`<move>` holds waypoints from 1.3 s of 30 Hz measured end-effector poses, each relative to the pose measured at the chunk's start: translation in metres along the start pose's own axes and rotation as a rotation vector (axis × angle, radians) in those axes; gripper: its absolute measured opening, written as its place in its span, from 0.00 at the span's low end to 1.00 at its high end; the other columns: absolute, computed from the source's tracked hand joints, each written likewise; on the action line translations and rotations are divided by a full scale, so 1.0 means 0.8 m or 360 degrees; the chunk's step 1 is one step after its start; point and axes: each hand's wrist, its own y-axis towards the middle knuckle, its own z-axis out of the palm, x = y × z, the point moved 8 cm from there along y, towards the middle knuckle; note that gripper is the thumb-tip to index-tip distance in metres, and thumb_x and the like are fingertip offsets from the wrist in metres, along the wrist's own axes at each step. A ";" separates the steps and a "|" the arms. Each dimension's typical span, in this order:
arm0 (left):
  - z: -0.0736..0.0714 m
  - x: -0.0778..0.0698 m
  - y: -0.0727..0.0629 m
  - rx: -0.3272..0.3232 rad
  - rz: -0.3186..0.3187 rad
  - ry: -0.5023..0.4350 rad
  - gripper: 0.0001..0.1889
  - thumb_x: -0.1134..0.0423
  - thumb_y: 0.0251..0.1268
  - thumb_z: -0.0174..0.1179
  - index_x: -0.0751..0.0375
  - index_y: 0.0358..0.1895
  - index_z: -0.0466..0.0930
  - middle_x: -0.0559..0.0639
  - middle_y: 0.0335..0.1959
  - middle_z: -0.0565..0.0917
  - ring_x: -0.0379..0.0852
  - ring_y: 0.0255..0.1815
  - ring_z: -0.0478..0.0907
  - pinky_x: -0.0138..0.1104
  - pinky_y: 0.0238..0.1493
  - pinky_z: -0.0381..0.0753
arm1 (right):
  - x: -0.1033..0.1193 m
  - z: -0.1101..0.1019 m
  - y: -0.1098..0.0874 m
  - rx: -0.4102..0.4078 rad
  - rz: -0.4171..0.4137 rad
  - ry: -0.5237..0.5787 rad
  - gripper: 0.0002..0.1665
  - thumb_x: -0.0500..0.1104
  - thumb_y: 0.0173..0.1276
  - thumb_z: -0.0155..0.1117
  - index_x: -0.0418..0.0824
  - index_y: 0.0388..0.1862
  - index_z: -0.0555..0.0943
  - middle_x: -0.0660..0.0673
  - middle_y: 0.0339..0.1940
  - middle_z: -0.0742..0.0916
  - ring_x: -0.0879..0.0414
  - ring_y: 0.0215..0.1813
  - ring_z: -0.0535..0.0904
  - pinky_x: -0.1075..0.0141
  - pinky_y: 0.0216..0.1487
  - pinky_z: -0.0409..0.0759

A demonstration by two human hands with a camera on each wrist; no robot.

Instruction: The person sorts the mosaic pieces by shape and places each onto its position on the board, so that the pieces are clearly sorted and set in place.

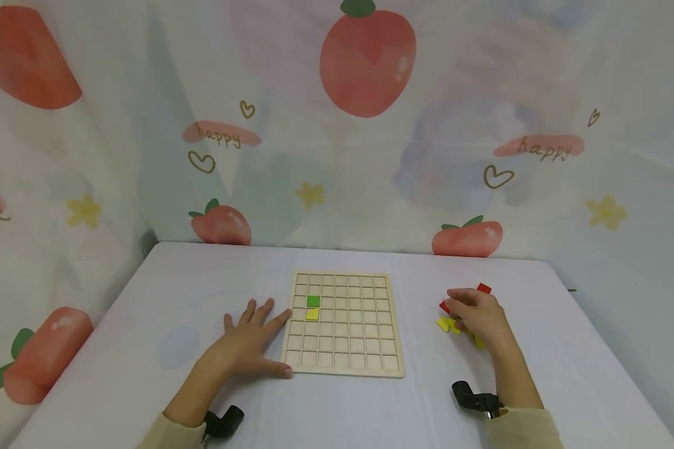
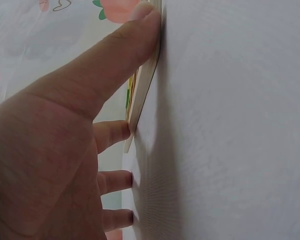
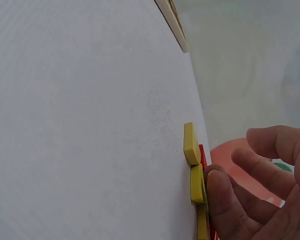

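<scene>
My left hand point(image 1: 249, 343) lies with fingers spread at the left side of a wooden grid board point(image 1: 345, 373). Its thumb touches the near left corner and its index fingertip the left edge. In the grid's left part sit a green square tile point(image 1: 313, 301) and, just below, a yellow tile point(image 1: 312, 314). Right of the board, my right hand point(image 1: 480, 315) reaches into a small pile of tiles. In the right wrist view its thumb and a fingertip come close together beside a yellow tile point(image 3: 196, 184); I cannot tell if they pinch one.
Around the right hand lie a red tile point(image 1: 484, 288) and another yellow tile point(image 1: 442, 323), partly hidden by the fingers. A white cloth covers the table point(image 1: 348, 411). Behind it hangs a fruit-printed curtain point(image 1: 337, 174). Black wrist cameras sit below both hands.
</scene>
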 end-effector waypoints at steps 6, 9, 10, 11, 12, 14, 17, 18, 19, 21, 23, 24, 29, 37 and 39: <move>0.003 0.003 0.004 0.0000 0.0004 0.0016 0.61 0.20 0.35 0.67 0.40 0.78 0.58 0.59 0.81 0.52 0.70 0.80 0.40 0.79 0.63 0.40 | 0.002 0.004 -0.003 -0.0023 -0.0023 -0.0020 0.28 0.52 0.75 0.58 0.37 0.67 0.75 0.35 0.57 0.83 0.52 0.44 0.82 0.67 0.38 0.84; 0.004 0.003 0.003 -0.0003 -0.0008 0.0019 0.61 0.20 0.34 0.66 0.39 0.78 0.58 0.59 0.81 0.52 0.70 0.80 0.40 0.78 0.63 0.40 | 0.007 0.008 -0.003 -0.0012 -0.0072 -0.0033 0.27 0.50 0.75 0.59 0.36 0.66 0.76 0.35 0.55 0.84 0.53 0.43 0.83 0.66 0.37 0.84; 0.005 0.004 0.002 -0.0002 -0.0014 0.0009 0.61 0.20 0.34 0.66 0.39 0.78 0.58 0.59 0.81 0.52 0.70 0.80 0.40 0.78 0.63 0.40 | 0.010 0.010 -0.003 -0.0006 -0.0093 -0.0051 0.27 0.50 0.74 0.60 0.36 0.65 0.76 0.35 0.54 0.85 0.53 0.42 0.83 0.66 0.37 0.84; 0.005 0.005 0.000 -0.0004 -0.0016 0.0004 0.61 0.20 0.34 0.66 0.39 0.78 0.58 0.59 0.81 0.52 0.70 0.80 0.40 0.79 0.63 0.40 | 0.013 0.013 -0.003 0.0002 -0.0112 -0.0070 0.27 0.50 0.74 0.60 0.35 0.64 0.77 0.35 0.53 0.85 0.53 0.41 0.83 0.66 0.36 0.84; 0.006 0.005 -0.001 -0.0007 -0.0017 -0.0004 0.61 0.19 0.34 0.66 0.39 0.78 0.58 0.59 0.81 0.52 0.70 0.80 0.40 0.79 0.63 0.40 | 0.016 0.014 -0.003 0.0009 -0.0136 -0.0091 0.26 0.49 0.74 0.61 0.35 0.64 0.77 0.35 0.52 0.85 0.52 0.40 0.83 0.65 0.36 0.84; 0.006 0.004 -0.002 -0.0019 -0.0003 -0.0038 0.61 0.20 0.35 0.67 0.39 0.78 0.58 0.59 0.81 0.52 0.70 0.80 0.40 0.79 0.63 0.40 | 0.022 0.013 -0.004 -0.0020 -0.0187 -0.0150 0.25 0.49 0.74 0.60 0.36 0.62 0.78 0.36 0.52 0.85 0.51 0.40 0.83 0.65 0.35 0.83; 0.004 0.000 -0.002 -0.0049 0.0047 -0.0062 0.60 0.21 0.37 0.67 0.40 0.78 0.58 0.59 0.81 0.52 0.70 0.80 0.40 0.79 0.62 0.40 | 0.028 0.004 -0.004 -0.0150 -0.0233 -0.0244 0.22 0.48 0.74 0.59 0.37 0.61 0.80 0.36 0.53 0.85 0.46 0.45 0.83 0.65 0.37 0.82; 0.004 0.000 -0.001 -0.0053 0.0059 -0.0072 0.60 0.21 0.37 0.67 0.40 0.79 0.57 0.59 0.81 0.51 0.70 0.80 0.39 0.79 0.63 0.40 | 0.028 0.001 -0.005 -0.0184 -0.0233 -0.0279 0.22 0.48 0.75 0.58 0.37 0.61 0.80 0.35 0.54 0.85 0.45 0.48 0.83 0.66 0.37 0.81; 0.004 -0.001 -0.001 -0.0056 0.0068 -0.0073 0.60 0.22 0.38 0.67 0.39 0.79 0.57 0.58 0.81 0.51 0.69 0.81 0.39 0.79 0.63 0.40 | 0.028 -0.001 -0.005 -0.0208 -0.0230 -0.0305 0.22 0.48 0.75 0.58 0.37 0.61 0.80 0.35 0.55 0.85 0.43 0.50 0.82 0.65 0.38 0.81; 0.004 0.001 0.000 -0.0054 0.0068 -0.0063 0.60 0.22 0.38 0.67 0.39 0.79 0.57 0.57 0.81 0.50 0.69 0.81 0.39 0.79 0.63 0.39 | 0.025 0.000 -0.004 -0.0212 -0.0210 -0.0343 0.22 0.47 0.74 0.59 0.36 0.61 0.80 0.34 0.54 0.85 0.42 0.52 0.82 0.65 0.39 0.80; 0.005 0.003 0.000 -0.0044 0.0057 -0.0059 0.60 0.22 0.38 0.67 0.38 0.79 0.56 0.57 0.82 0.50 0.68 0.81 0.38 0.78 0.63 0.38 | 0.021 0.005 -0.004 -0.0174 -0.0192 -0.0364 0.23 0.46 0.74 0.60 0.35 0.62 0.79 0.34 0.53 0.86 0.42 0.51 0.82 0.65 0.38 0.80; 0.005 0.004 0.000 -0.0043 0.0054 -0.0053 0.60 0.22 0.38 0.67 0.38 0.79 0.57 0.57 0.82 0.50 0.68 0.81 0.38 0.78 0.63 0.39 | 0.019 0.009 -0.004 -0.0148 -0.0183 -0.0362 0.23 0.46 0.73 0.60 0.34 0.62 0.79 0.34 0.52 0.86 0.43 0.50 0.82 0.65 0.38 0.80; 0.004 0.001 0.000 -0.0030 0.0038 -0.0041 0.60 0.22 0.37 0.68 0.39 0.78 0.57 0.58 0.81 0.50 0.69 0.81 0.39 0.79 0.63 0.39 | 0.017 0.012 -0.004 -0.0079 -0.0192 -0.0362 0.23 0.43 0.70 0.64 0.34 0.60 0.79 0.36 0.49 0.87 0.48 0.45 0.82 0.65 0.36 0.79; 0.002 0.000 0.002 -0.0028 0.0006 -0.0013 0.60 0.22 0.36 0.68 0.40 0.78 0.58 0.59 0.81 0.52 0.70 0.80 0.40 0.79 0.63 0.40 | 0.021 0.021 -0.005 0.0017 -0.0173 -0.0471 0.24 0.42 0.64 0.70 0.37 0.59 0.82 0.40 0.45 0.86 0.45 0.49 0.79 0.58 0.42 0.80; 0.002 0.000 0.001 -0.0031 0.0008 -0.0023 0.60 0.22 0.36 0.69 0.40 0.78 0.59 0.59 0.81 0.52 0.70 0.80 0.40 0.79 0.62 0.39 | 0.022 0.025 -0.005 0.0046 -0.0173 -0.0521 0.24 0.42 0.63 0.71 0.38 0.58 0.82 0.40 0.45 0.85 0.45 0.49 0.78 0.55 0.44 0.80</move>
